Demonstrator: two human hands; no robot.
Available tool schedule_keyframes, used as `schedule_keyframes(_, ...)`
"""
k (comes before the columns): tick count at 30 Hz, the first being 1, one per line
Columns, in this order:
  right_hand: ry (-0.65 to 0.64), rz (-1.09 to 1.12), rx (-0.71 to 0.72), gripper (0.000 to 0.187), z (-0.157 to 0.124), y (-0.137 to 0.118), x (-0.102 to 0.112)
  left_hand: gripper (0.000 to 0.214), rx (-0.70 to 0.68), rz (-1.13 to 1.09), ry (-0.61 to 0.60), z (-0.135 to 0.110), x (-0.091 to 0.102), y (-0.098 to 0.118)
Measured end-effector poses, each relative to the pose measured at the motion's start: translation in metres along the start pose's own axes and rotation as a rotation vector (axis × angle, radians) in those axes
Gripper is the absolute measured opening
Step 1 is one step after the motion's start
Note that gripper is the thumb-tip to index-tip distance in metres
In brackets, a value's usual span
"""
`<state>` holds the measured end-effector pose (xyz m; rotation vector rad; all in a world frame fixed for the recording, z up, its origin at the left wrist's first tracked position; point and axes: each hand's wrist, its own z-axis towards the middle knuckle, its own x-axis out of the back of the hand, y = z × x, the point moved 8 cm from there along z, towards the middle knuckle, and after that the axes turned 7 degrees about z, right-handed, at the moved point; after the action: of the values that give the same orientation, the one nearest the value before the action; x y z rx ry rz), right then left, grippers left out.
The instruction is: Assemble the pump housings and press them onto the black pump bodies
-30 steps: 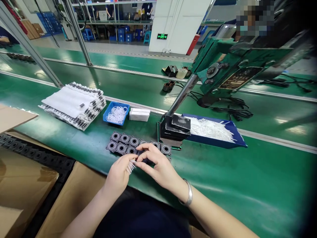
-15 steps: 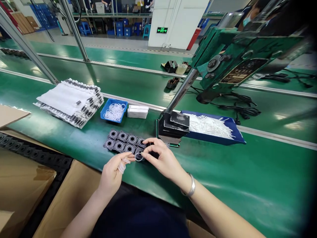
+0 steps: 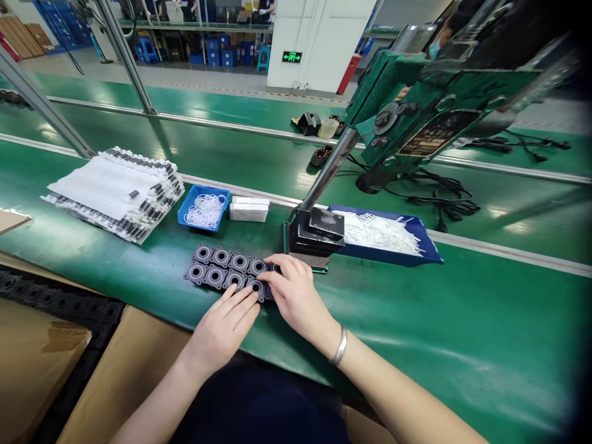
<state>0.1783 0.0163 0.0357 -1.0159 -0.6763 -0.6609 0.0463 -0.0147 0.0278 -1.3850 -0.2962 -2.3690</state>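
Two rows of square black parts (image 3: 217, 271) with grey ringed centres lie on the green belt in front of me. My left hand (image 3: 225, 325) lies flat, fingers stretched out, with its fingertips on the nearest part (image 3: 256, 288) of the front row. My right hand (image 3: 292, 293), with a silver bangle (image 3: 339, 346) on the wrist, rests palm down at the right end of the rows, fingers pressing on the parts there. The white rings seen earlier on my left fingers are not visible.
A small blue tray of white rings (image 3: 203, 209) and a white box (image 3: 250, 209) sit behind the parts. A stack of white sheets (image 3: 108, 188) is at left, a green press (image 3: 416, 105) with a black base (image 3: 314, 231) and a blue tray of white strips (image 3: 386, 234) at right. Cardboard boxes (image 3: 37, 357) stand below.
My hands were raised, the right one pulling a white ring from the bunch on my left fingers. Both have come down flat onto the front row of black parts.
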Motion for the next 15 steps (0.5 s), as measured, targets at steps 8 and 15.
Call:
schedule_keyframes(8, -0.012, -0.07, 0.124, 0.034, -0.012, -0.006, 0.004, 0.031, 0.032, -0.019, 0.002, 0.001, 0.0, -0.001)
schedule_keyframes(15, 0.05, 0.256, 0.006, 0.012, -0.01, -0.012, 0.041, 0.042, 0.384, -0.318, 0.108, 0.007, 0.02, -0.02)
